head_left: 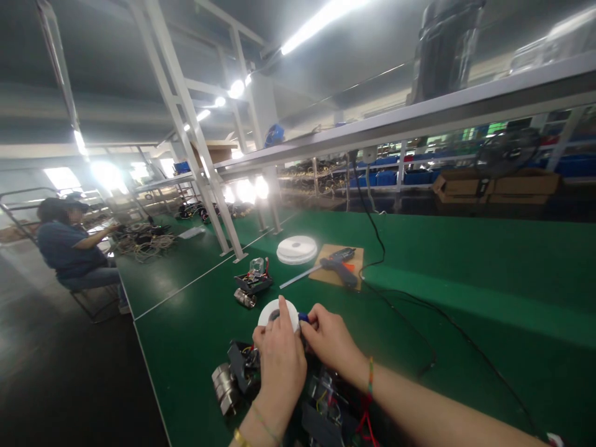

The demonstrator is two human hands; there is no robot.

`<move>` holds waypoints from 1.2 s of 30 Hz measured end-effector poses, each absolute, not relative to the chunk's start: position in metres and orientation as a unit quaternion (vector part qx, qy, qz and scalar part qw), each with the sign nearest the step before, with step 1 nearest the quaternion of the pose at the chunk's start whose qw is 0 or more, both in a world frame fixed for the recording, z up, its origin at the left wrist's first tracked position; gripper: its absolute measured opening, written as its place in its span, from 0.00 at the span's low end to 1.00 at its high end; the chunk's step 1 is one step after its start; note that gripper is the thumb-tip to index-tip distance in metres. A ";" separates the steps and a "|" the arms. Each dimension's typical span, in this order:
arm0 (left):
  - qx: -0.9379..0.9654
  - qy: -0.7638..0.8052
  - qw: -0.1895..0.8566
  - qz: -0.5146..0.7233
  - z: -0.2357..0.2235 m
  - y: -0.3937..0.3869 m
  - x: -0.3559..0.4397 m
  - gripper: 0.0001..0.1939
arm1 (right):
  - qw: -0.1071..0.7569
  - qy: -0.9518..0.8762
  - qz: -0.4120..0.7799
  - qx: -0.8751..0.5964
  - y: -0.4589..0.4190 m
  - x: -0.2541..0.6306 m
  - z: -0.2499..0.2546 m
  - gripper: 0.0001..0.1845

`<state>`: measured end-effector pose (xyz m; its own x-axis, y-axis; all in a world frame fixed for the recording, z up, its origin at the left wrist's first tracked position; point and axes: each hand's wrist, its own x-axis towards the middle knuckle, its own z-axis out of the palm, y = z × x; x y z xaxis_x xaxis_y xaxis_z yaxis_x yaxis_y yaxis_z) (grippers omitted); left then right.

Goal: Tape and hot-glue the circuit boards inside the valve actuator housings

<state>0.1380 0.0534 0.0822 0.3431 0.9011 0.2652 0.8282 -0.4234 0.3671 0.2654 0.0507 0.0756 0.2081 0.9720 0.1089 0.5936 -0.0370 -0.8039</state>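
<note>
My left hand (283, 357) is closed on a white roll (266, 312) that looks like tape, with the index finger stretched over its face. At the roll's right edge my right hand (333, 338) pinches a small blue object (303, 316); its kind is hidden by the fingers. Below the hands lie dark housings with wires (326, 403), partly covered by my arms. Left of my left wrist is a shiny metal cylinder (225, 388) beside another dark housing (241, 366). A similar wired unit (254, 282) sits farther back, apart from my hands.
A glue gun (339, 266) rests on a cardboard piece (321, 278), its black cable (379, 239) crossing the green table (488, 261). White discs (297, 249) lie beside it. A shelf (395, 121) spans above. A co-worker (72, 242) sits at far left near bundled cables (146, 242).
</note>
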 end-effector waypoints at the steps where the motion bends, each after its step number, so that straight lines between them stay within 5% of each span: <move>1: 0.812 0.526 0.069 0.242 0.077 0.052 0.138 0.32 | 0.381 -0.561 0.271 -0.683 0.053 0.266 0.074 0.09; 10: 0.759 0.478 -0.089 0.433 0.069 0.060 0.087 0.33 | 0.352 -0.605 0.299 -0.648 0.064 0.295 0.065 0.07; 13: 0.744 0.486 -0.099 0.448 0.071 0.060 0.068 0.34 | 0.325 -0.683 0.269 -0.596 0.063 0.302 0.073 0.01; 20: 0.738 0.486 -0.103 0.457 0.058 0.053 0.044 0.35 | 0.161 -0.830 0.141 -0.516 0.066 0.308 0.082 0.10; 25: 0.733 0.493 -0.096 0.459 0.048 0.051 0.033 0.36 | 0.056 -0.889 0.058 -0.451 0.067 0.305 0.085 0.07; 36: 0.714 0.486 -0.111 0.492 0.050 0.052 0.027 0.34 | -0.024 -0.923 -0.022 -0.382 0.079 0.299 0.090 0.09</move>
